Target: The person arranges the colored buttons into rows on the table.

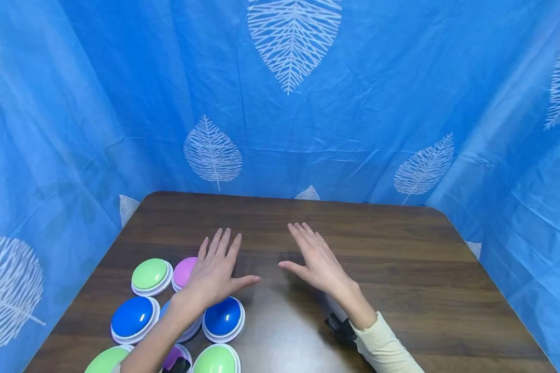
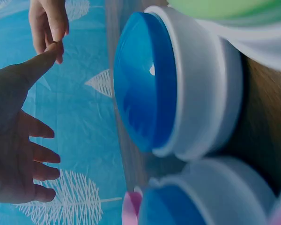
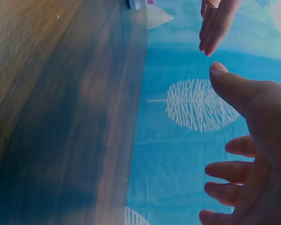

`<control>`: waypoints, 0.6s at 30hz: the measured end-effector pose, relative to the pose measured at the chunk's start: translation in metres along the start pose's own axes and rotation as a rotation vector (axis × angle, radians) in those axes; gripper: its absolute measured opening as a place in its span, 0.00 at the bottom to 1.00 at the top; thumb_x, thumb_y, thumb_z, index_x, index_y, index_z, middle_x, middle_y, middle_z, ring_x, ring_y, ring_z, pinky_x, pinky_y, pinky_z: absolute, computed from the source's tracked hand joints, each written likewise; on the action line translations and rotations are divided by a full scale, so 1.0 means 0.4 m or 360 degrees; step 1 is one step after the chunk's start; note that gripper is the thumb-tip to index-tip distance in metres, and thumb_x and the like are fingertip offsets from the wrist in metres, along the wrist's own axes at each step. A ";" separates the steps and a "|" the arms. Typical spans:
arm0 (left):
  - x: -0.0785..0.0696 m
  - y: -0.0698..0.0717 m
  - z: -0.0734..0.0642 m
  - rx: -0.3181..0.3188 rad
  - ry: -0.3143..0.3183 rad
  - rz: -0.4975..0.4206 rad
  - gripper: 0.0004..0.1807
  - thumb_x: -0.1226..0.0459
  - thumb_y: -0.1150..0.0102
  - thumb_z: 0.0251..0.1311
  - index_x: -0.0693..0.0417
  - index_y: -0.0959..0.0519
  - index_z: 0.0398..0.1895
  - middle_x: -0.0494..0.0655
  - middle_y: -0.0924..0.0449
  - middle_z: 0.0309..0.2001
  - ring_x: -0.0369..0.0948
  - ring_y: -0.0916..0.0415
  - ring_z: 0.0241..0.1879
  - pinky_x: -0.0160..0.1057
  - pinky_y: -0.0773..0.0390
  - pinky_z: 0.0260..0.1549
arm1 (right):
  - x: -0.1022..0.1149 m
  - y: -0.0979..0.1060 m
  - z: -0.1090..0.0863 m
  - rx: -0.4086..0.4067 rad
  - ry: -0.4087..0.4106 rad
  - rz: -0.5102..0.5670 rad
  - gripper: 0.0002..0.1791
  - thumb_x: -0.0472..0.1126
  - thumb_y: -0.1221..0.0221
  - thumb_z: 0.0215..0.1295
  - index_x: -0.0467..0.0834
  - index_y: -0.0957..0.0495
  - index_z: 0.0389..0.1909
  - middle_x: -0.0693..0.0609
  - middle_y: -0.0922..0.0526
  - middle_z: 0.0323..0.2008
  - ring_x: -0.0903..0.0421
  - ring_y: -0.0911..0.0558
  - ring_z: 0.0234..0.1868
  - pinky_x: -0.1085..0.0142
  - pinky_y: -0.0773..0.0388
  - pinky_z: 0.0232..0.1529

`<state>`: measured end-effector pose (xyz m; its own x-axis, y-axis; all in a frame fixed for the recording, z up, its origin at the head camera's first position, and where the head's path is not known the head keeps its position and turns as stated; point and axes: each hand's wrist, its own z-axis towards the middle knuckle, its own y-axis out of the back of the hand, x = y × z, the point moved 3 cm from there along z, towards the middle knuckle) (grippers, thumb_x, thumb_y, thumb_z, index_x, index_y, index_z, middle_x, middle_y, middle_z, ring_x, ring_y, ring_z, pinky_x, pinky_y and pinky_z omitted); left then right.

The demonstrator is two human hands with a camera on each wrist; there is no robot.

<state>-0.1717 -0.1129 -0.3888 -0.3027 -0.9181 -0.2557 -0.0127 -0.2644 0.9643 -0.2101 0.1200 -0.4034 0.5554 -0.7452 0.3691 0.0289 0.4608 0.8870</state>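
Note:
My left hand (image 1: 214,277) hovers with spread, straight fingers over a group of round push buttons at the left of the table, and it holds nothing. Beneath and beside it are a pink button (image 1: 183,270), a green button (image 1: 150,274) and a blue button (image 1: 223,317), all with white bases. The left wrist view shows a blue button (image 2: 145,82) close by, its dome raised on a white base. Over the table's middle, my right hand (image 1: 318,261) is held with fingers extended and thumb out toward the left hand, grasping nothing. My left forearm partly hides another blue button.
More buttons stand in rows nearer me, including a blue button (image 1: 133,317) and two green ones, with a purple one partly covered by the left wrist. A brown wooden table (image 1: 401,269) carries them. Blue curtains (image 1: 354,103) with white leaf prints enclose the back and sides.

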 end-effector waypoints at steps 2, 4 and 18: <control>0.011 0.007 -0.011 0.0028 0.0012 0.0014 0.56 0.33 0.40 0.54 0.61 0.42 0.75 0.66 0.48 0.74 0.61 0.58 0.75 0.62 0.58 0.70 | 0.012 -0.007 0.007 -0.0011 0.0058 0.0039 0.48 0.60 0.35 0.61 0.39 0.42 0.75 0.40 0.37 0.72 0.43 0.43 0.74 0.44 0.47 0.71; 0.023 0.014 -0.023 0.0045 0.0016 0.0024 0.56 0.33 0.39 0.53 0.63 0.41 0.74 0.67 0.47 0.74 0.62 0.56 0.74 0.62 0.56 0.70 | 0.026 -0.018 0.012 -0.0008 0.0108 0.0057 0.48 0.59 0.34 0.61 0.39 0.41 0.74 0.39 0.36 0.71 0.43 0.42 0.74 0.46 0.45 0.71; 0.044 0.018 -0.152 0.0183 -0.0028 -0.0142 0.52 0.40 0.25 0.42 0.64 0.29 0.66 0.60 0.29 0.64 0.60 0.31 0.63 0.63 0.29 0.55 | 0.153 -0.080 -0.010 0.0273 0.0395 0.0101 0.49 0.61 0.34 0.60 0.42 0.41 0.75 0.45 0.39 0.74 0.48 0.42 0.74 0.53 0.38 0.68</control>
<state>-0.1192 -0.1491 -0.3904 -0.3124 -0.8868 -0.3406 -0.1494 -0.3082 0.9395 -0.1738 0.0614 -0.4104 0.7380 -0.5675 0.3650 -0.1413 0.3990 0.9060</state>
